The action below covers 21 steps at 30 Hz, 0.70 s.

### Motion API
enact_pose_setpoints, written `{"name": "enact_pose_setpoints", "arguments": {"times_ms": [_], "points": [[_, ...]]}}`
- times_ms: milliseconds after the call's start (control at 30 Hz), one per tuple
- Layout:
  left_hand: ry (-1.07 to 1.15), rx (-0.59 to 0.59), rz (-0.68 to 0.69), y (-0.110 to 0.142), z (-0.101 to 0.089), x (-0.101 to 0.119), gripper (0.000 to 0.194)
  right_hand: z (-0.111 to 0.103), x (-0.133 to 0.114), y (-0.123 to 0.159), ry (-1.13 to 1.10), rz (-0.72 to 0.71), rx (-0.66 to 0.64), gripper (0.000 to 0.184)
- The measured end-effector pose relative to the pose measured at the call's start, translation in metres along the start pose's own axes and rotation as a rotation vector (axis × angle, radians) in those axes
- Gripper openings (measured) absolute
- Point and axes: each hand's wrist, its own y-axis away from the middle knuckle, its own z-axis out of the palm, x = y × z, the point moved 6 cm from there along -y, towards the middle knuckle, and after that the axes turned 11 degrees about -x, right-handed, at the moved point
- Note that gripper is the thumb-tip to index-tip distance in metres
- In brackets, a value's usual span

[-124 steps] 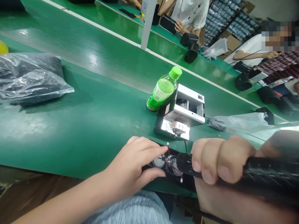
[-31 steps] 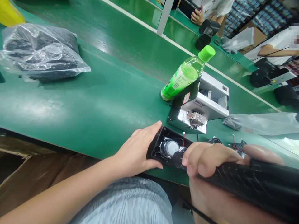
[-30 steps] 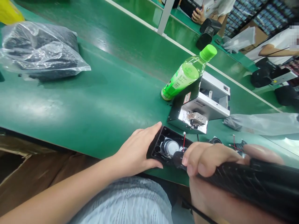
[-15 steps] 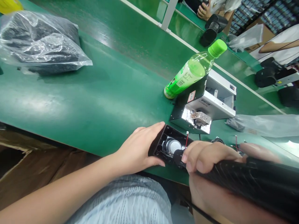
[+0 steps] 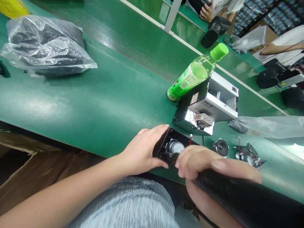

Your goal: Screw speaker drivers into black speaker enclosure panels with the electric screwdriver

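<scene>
Yellow plastic, a bag (image 5: 14, 9), pokes in at the far left of the green desk (image 5: 99, 104), with a clear sack of something black (image 5: 51, 47) just in front of it. Further right, the left hand (image 5: 142, 148) has its grip curved around the end of an open black box (image 5: 169, 160), thumb along the near side and fingers along the far one. A round speaker (image 5: 177, 147) sits inside. Behind the box stand a green drink bottle (image 5: 187, 79) and a silver-and-black machine (image 5: 209, 106), which covers part of the bottle. The right hand (image 5: 197, 158) is wrapped tightly around a thick black tool (image 5: 239, 196); together they hide the box's right part. Loose speakers (image 5: 220, 147) lie beyond it, near a long clear bag (image 5: 273, 125). Half a second ago the right hand mostly covered those speakers; now they show plainly. The bottle's label carries a barcode, the machine a red-edged sticker; the lettering on both is too blurred to read surely.
</scene>
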Motion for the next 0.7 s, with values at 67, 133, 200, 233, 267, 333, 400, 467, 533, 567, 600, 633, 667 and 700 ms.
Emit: {"name": "enact_pose_setpoints", "arguments": {"times_ms": [67, 133, 200, 233, 267, 333, 400, 467, 533, 567, 600, 633, 667, 700], "points": [[-0.025, 0.0, -0.007, 0.0, 0.0, 0.0, 0.118, 0.0, -0.004, 0.001, -0.01, -0.061, -0.039, 0.05], [-0.053, -0.001, -0.014, 0.0, 0.0, 0.001, 0.119, -0.001, -0.002, 0.003, -0.037, -0.083, -0.02, 0.049], [-0.071, 0.004, -0.018, 0.0, -0.001, 0.001, 0.12, 0.002, 0.001, 0.003, -0.062, -0.085, 0.003, 0.044], [-0.078, 0.009, -0.021, 0.0, -0.001, 0.001, 0.121, 0.003, 0.003, 0.003, -0.064, -0.087, 0.019, 0.042], [-0.085, 0.011, -0.023, 0.0, -0.001, 0.002, 0.122, 0.005, 0.004, 0.002, -0.061, -0.097, 0.046, 0.04], [-0.098, 0.014, -0.024, 0.0, -0.002, 0.003, 0.126, 0.007, 0.005, 0.002, -0.05, -0.14, 0.129, 0.034], [-0.109, 0.004, -0.015, -0.001, -0.002, 0.007, 0.131, 0.008, 0.007, 0.003, -0.044, -0.2, 0.216, 0.026], [-0.121, -0.015, 0.002, -0.003, -0.003, 0.012, 0.137, 0.012, 0.012, 0.006, -0.051, -0.243, 0.266, 0.022], [-0.142, -0.042, 0.029, -0.007, -0.003, 0.017, 0.141, 0.016, 0.017, 0.008, -0.066, -0.274, 0.293, 0.026], [-0.152, -0.062, 0.043, -0.009, -0.003, 0.02, 0.141, 0.018, 0.019, 0.009, -0.075, -0.282, 0.311, 0.033], [-0.161, -0.083, 0.055, -0.012, -0.003, 0.022, 0.141, 0.018, 0.02, 0.008, -0.085, -0.285, 0.331, 0.041], [-0.171, -0.103, 0.062, -0.014, -0.003, 0.024, 0.141, 0.018, 0.02, 0.006, -0.098, -0.275, 0.349, 0.05], [-0.182, -0.119, 0.062, -0.017, -0.003, 0.026, 0.141, 0.017, 0.018, 0.003, -0.115, -0.248, 0.36, 0.057], [-0.196, -0.128, 0.054, -0.018, -0.003, 0.028, 0.141, 0.014, 0.014, -0.001, -0.136, -0.211, 0.359, 0.063]]}}
